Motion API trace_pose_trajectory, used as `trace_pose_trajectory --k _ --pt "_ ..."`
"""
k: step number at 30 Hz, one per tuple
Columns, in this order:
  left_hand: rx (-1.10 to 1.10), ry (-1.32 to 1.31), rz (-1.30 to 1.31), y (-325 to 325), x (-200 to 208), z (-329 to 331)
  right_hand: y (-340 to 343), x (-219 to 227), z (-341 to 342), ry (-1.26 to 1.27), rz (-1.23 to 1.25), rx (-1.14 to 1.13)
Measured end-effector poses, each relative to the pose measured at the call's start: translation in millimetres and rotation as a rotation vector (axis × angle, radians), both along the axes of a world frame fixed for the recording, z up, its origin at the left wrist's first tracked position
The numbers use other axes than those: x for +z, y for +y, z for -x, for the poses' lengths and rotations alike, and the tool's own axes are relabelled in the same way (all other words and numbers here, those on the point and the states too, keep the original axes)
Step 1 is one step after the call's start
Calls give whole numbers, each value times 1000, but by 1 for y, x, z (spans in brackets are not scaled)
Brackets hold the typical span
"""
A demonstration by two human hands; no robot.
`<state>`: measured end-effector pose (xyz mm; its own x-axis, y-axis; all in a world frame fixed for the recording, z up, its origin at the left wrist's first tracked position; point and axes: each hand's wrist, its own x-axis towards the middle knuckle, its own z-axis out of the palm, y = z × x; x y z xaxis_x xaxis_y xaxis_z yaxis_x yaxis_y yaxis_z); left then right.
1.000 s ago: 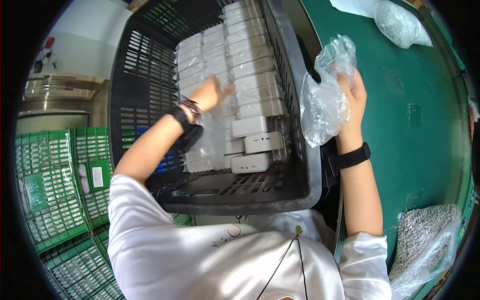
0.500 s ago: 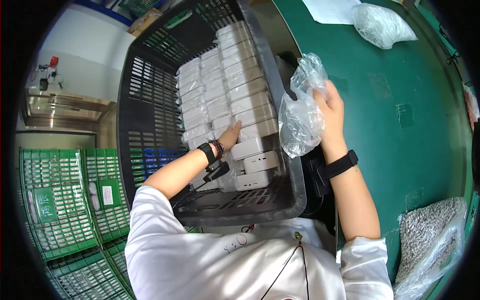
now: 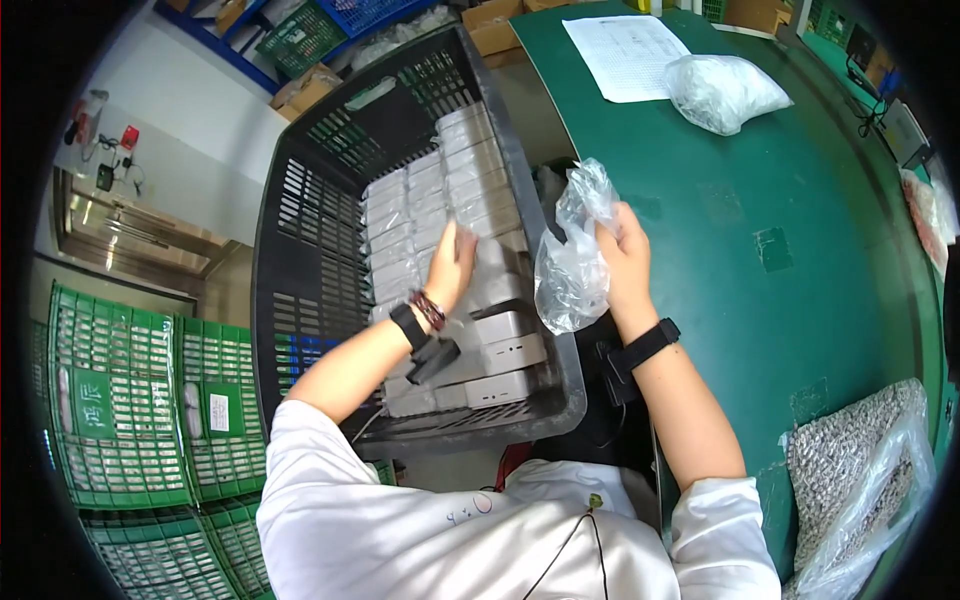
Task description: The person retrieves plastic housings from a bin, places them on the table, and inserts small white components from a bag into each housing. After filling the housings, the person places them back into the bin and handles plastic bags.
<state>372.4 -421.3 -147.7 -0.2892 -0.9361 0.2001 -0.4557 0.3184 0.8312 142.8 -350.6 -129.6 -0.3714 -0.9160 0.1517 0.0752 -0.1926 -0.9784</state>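
Observation:
In the black crate (image 3: 262, 300) stand rows of white box-shaped units, many of them in clear wrap. Over these rows is my left hand (image 3: 450, 268), its fingers smeared by motion beside a white unit (image 3: 495, 262); whether it grips that unit is unclear. Nearer to me, bare white units (image 3: 512, 352) with small port holes on their sides lie stacked. My right hand (image 3: 627, 268) is closed on a crumpled clear plastic bag (image 3: 572, 280), held up above the crate's right rim.
To the right stretches a green table (image 3: 700, 300). On it lie a paper sheet (image 3: 625, 58), a filled clear bag (image 3: 728, 92) and a bag of small greyish pieces (image 3: 850, 460). Green crates (image 3: 120, 400) are stacked at the left. Blue shelving (image 3: 225, 38) stands at the back.
The whole view has shifted. My left hand has turned and moved up from the unit its fingertips were touching. My right hand still holds the plastic bag.

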Motion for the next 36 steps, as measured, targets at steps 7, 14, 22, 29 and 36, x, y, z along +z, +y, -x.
trace_pose_trajectory --k 7,14,22,29,36 --pt "-428 378 95 8 145 64 4 80 -15 278 443 -1" --pt "-772 460 -190 28 199 109 14 107 -25 223 221 583" --pt "0 146 499 -91 108 27 -22 43 61 -666 -41 179" --pt "363 -539 -215 -54 -109 -25 -38 27 55 -376 -155 -174" --pt "447 -247 -477 -59 -107 -19 -31 50 44 -195 -213 -140"
